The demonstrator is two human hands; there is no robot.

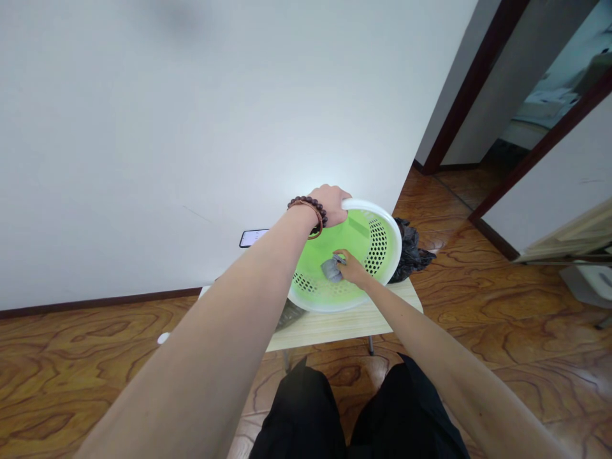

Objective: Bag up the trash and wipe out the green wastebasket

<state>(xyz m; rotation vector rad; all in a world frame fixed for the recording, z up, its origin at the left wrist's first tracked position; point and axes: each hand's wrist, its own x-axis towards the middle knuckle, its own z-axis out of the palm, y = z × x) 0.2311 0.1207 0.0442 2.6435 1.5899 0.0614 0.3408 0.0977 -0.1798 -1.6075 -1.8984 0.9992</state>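
Bench point(406, 293), right end: our left fingers point(338, 193) grip a basket point(394, 245) by its far rim; our right fingers point(347, 256) pinch grey cloth point(331, 270).

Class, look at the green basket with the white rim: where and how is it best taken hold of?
Probably by its white rim, reaching over from above on the far side, where the left hand grips it: the thick, curved band suits a wrapped grip. The right side seems less handy, with the black bag crowding it.

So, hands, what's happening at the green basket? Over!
Left hand gripping white rim. Right hand pinching grey bundle inside basket. Black bag alongside, not blocking.
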